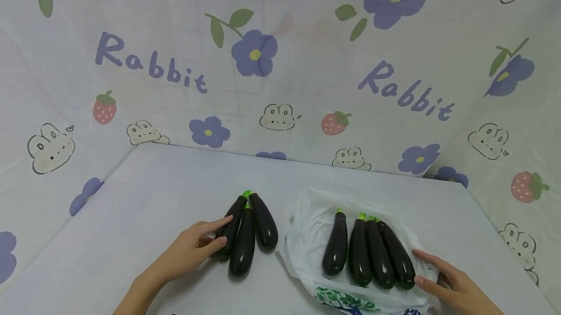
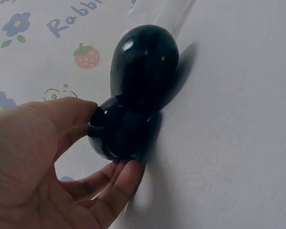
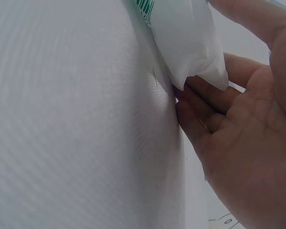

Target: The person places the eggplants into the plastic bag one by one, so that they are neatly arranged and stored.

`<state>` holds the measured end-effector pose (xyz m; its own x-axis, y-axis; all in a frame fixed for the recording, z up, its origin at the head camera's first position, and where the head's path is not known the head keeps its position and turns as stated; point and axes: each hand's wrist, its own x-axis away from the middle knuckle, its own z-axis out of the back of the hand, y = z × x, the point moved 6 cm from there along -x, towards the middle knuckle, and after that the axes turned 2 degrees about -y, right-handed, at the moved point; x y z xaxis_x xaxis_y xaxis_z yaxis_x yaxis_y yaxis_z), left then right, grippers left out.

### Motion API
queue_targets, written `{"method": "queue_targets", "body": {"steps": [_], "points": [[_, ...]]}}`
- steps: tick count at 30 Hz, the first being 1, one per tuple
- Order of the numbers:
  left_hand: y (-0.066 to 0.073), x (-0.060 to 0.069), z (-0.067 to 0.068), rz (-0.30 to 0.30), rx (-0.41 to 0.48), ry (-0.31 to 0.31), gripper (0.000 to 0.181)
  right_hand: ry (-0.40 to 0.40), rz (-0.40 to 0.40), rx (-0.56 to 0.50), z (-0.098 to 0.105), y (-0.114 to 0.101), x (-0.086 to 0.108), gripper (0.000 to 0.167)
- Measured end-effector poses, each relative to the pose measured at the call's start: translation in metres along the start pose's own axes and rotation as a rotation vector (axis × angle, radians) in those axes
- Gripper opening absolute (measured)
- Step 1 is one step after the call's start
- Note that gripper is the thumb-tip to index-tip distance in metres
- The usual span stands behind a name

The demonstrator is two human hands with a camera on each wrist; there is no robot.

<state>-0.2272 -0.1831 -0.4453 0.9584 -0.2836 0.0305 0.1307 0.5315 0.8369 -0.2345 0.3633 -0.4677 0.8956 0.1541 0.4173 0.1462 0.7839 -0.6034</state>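
Three dark, glossy eggplants lie together on the white table, their green stems meeting at the far end. My left hand holds the leftmost eggplant between thumb and fingers. In the left wrist view, that eggplant shows its rounded end, with a neighbouring eggplant behind it. Several more eggplants rest side by side on a white plastic bag. At the bag's right edge is my right hand, thumb beside the rightmost eggplant, fingers relaxed against the plastic.
The white table reaches back to a cloth backdrop printed with flowers, rabbits and strawberries. Green and blue print marks the near side of the bag. A narrow strip of table separates the bag from the left eggplants.
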Motion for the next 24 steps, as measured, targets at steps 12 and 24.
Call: {"method": "queue_targets", "body": {"steps": [12, 24], "points": [[-0.0010, -0.0017, 0.0002, 0.007, -0.005, -0.024, 0.058, 0.012, 0.034, -0.031, -0.0003, 0.0007, 0.0021, 0.075], [-0.0046, -0.0026, -0.0032, 0.009, -0.023, -0.046, 0.062, 0.007, 0.015, -0.011, 0.0003, -0.0011, 0.0020, 0.076]]}}
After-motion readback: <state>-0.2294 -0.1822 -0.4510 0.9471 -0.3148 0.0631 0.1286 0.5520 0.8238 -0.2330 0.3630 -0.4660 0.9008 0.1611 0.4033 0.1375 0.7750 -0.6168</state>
